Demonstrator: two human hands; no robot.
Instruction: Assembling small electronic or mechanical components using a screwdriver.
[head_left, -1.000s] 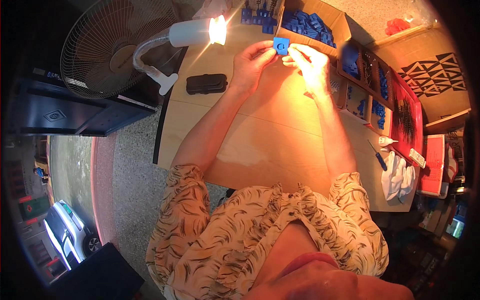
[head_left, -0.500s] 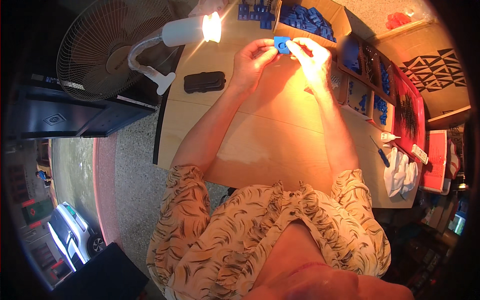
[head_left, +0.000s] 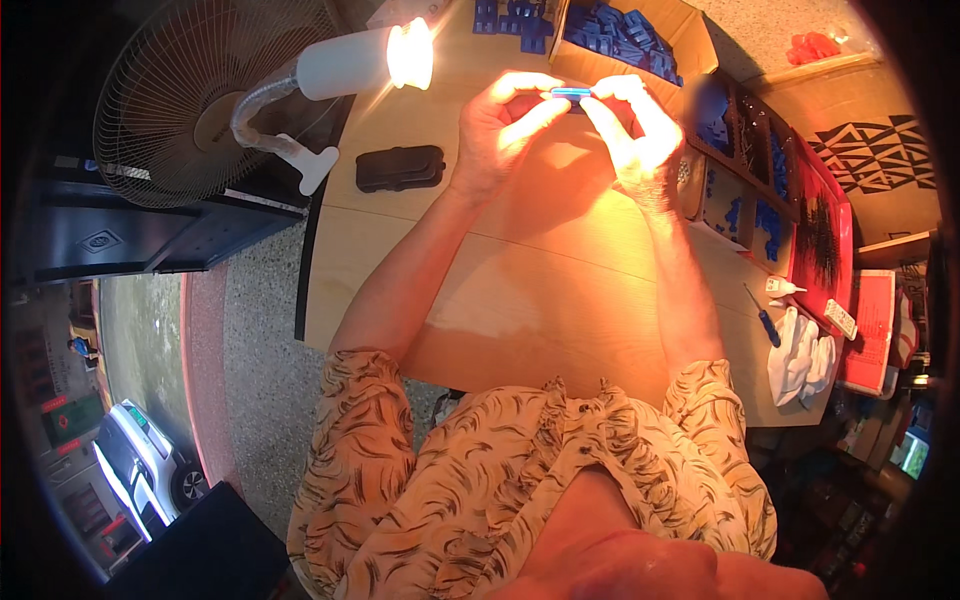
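Note:
Between my two hands, above the far part of the wooden table [head_left: 540, 330], is a small blue plastic piece [head_left: 571, 93], seen edge-on as a thin bar. My left hand [head_left: 500, 125] pinches its left end between thumb and fingers. At its right end, the thumb and fingers of my right hand [head_left: 637, 135] are closed on it too. Strong lamp light washes out the fingertips and the piece's details. Just beyond, similar blue plastic pieces [head_left: 512, 20] lie on the table, and more fill a cardboard box [head_left: 690, 38].
A lit lamp [head_left: 350, 65] stands left, before a fan [head_left: 210, 110]. A dark case [head_left: 400, 168] lies near my left forearm. Rightward are a divided tray [head_left: 745, 140] of small parts, a red tray [head_left: 835, 215], a small bottle [head_left: 783, 288], a screwdriver [head_left: 766, 318] and white gloves [head_left: 800, 360].
The blue piece has turned from showing its flat face with a round recess to showing its narrow edge. Both hands keep hold of it, and the right hand has shifted slightly right.

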